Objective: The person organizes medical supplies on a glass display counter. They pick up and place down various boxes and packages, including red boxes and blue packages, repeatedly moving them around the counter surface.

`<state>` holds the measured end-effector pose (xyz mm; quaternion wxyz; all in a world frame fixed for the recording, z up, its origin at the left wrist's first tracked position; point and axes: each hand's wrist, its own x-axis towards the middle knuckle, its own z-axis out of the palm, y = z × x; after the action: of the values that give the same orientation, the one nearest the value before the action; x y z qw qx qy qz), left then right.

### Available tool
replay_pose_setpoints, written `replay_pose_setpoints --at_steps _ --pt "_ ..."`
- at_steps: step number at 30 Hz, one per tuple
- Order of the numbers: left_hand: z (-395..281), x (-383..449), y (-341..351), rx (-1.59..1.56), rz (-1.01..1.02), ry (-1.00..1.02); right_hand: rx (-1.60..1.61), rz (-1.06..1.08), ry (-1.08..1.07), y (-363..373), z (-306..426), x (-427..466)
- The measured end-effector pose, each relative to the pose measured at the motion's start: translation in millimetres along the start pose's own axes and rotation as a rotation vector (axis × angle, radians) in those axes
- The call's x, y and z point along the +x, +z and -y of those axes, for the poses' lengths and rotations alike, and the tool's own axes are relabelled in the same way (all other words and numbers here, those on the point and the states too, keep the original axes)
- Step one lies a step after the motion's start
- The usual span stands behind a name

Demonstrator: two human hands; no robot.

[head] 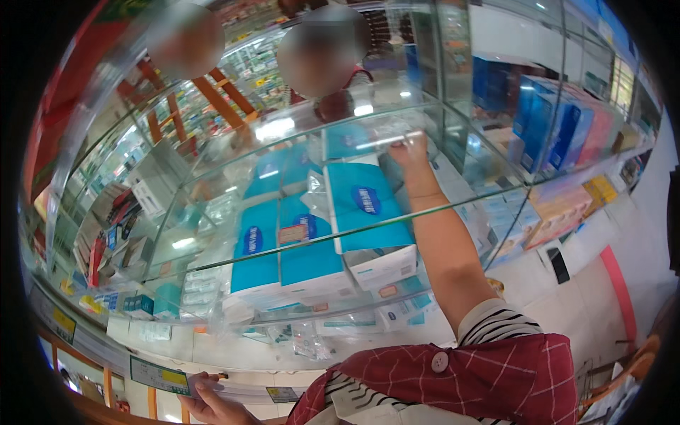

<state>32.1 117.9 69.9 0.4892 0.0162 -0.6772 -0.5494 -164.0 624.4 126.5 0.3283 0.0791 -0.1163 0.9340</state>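
My right arm reaches into a glass display case. My right hand (pixel 411 150) is at its far side, seen through glass with glare across it; whatever its curled fingers hold is unclear. Beside that arm stand teal-and-white boxes (pixel 372 212) in rows, with clear plastic wrap (pixel 315 186) between them. My left hand (pixel 212 401) is low at the left, against the clear label rail (pixel 244 390) of a shelf edge. Its thumb lies by a green-and-yellow price label (pixel 159 376). A small dark-tipped object (pixel 220 376) shows by its fingers; whether it is gripped is hidden.
Glass shelf edges (pixel 297 245) cross before me. Blue boxes (pixel 547 125) stand at the right, above a tan carton (pixel 560 212). A dark phone-like object (pixel 558 265) lies lower right. Grey boxes (pixel 156 175) stand left. Two people are beyond the case, near a wooden ladder-like frame (pixel 218 101).
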Motion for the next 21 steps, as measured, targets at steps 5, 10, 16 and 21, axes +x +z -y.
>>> replay_pose_setpoints --at_steps 5,10,16,21 --pt "-20 -3 34 -0.136 0.091 -0.047 -0.445 -0.023 0.152 -20 10 11" --pt "-31 -7 45 -0.178 0.179 0.109 -0.597 -0.005 0.311 -25 9 -4" --pt "-50 -30 39 -0.124 0.157 0.11 -0.359 -0.076 0.264 -21 50 -113" --pt "-38 -15 19 -0.098 0.254 0.143 -0.195 -0.026 0.279 -70 81 -214"
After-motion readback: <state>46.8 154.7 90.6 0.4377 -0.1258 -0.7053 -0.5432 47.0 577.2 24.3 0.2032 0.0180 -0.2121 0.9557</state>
